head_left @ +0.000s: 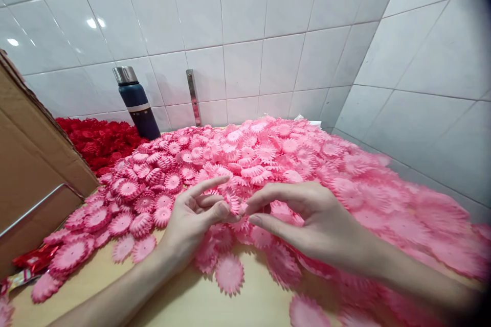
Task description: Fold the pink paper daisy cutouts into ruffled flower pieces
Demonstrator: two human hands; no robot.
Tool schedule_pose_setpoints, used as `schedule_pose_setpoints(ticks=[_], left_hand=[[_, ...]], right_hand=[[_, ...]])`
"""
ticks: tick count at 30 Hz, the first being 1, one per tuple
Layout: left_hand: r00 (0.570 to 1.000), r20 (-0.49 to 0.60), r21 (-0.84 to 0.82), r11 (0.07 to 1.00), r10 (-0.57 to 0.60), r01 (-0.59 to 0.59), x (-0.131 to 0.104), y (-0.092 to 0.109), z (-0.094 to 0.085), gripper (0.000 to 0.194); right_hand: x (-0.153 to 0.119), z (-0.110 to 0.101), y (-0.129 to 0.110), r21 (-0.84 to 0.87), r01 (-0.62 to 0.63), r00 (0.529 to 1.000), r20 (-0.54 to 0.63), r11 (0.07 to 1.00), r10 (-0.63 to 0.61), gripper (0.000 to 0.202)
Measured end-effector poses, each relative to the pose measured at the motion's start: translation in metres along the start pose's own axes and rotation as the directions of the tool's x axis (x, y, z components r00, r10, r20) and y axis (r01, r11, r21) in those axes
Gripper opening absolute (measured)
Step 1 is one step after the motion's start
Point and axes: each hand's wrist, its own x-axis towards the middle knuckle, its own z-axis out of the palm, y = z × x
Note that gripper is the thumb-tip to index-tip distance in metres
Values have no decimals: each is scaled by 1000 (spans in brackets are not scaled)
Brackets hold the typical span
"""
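A large heap of pink scalloped fabric petals (266, 152) covers much of the table, darker pink at the left and paler at the right. Over its front part, my left hand (199, 209) pinches a small pink petal piece (232, 203) between thumb and fingers, with the index finger stretched out. Just to the right, my right hand (295, 212) has thumb and index finger close together at that piece's edge; whatever lies between those tips is too small to make out. One loose petal disc (229, 274) lies flat on the table below my hands.
A dark blue bottle (141, 110) stands at the back left against the tiled wall, beside a red petal pile (102, 140). A cardboard box (36, 163) is at the left edge, with a red wrapper (36, 259) near it. A metal strip (193, 97) is upright at the wall.
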Motion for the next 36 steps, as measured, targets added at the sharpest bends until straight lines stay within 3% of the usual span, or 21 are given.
schedule_pose_setpoints(ticks=[9,11,13,15,17,20,21,24,26,28,31,33,36], left_hand=[[992,127,159,987,5,-25,-7,0,3,26],[994,96,251,965,47,-70,-6,7,2,30],[981,-11,382,908,192,-174,0,18,-4,35],[889,-131,544,782,438,-305,9,30,-18,31],[722,-252,687,644,644,-335,20,40,-37,35],[528,-400,798,568,749,-201,32,53,-68,41],[497,-441,794,583,748,-173,35,57,-76,42],[525,-440,802,582,728,-136,41,73,-98,50],[599,-354,886,462,718,-30,46,86,-112,48],[733,-262,961,238,628,140,52,99,-126,48],[842,-271,961,186,466,207,64,109,-144,43],[874,-271,960,172,403,219,71,110,-151,42],[877,-251,967,146,410,208,77,109,-151,34]], right_hand=[[-1,2,1,34,3,1000,10,999,-3,11],[-2,1,4,22,-6,1000,-7,1000,7,11],[-3,-1,6,28,-26,999,-31,999,27,13],[-3,-2,7,54,-49,997,-58,997,52,16],[-3,-3,8,73,-56,994,-86,996,63,19],[-3,-5,8,66,-52,994,-90,996,58,21],[-3,-5,8,62,-55,995,-80,997,60,23],[-2,-7,9,62,-73,995,-64,995,77,25],[-2,-8,10,60,-82,994,-66,995,86,26],[-2,-9,12,56,-85,994,-71,995,88,27],[-3,-8,14,45,-87,994,-62,995,90,29],[-3,-8,15,33,-95,994,-55,995,97,29],[-3,-7,17,14,-114,992,-51,993,115,29]])
